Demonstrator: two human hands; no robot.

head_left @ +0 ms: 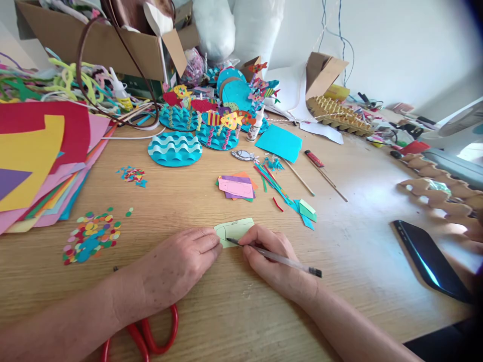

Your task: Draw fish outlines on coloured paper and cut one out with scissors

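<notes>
My right hand (275, 256) is closed around a clear-barrelled pen (289, 260), its tip resting on a small light green piece of paper (234, 230). Dark curved outlines show on that paper, partly covered by my fingers. My left hand (184, 261) has its fingers pressed together at the paper's left edge, holding it against the table. Below my left forearm lie red-handled scissors (174, 332), their blades mostly hidden. Just beyond the green paper sits a stack of coloured paper pieces (237, 187), the pink top one bearing a drawn outline.
Paper dots (92, 234) and coloured sheets (33, 166) lie left. Wavy blue discs (175, 149), paper fish (232, 120) and a glue bottle (255, 125) stand behind. Paper strips (273, 181), sticks (332, 183) and a phone (428, 259) are at right.
</notes>
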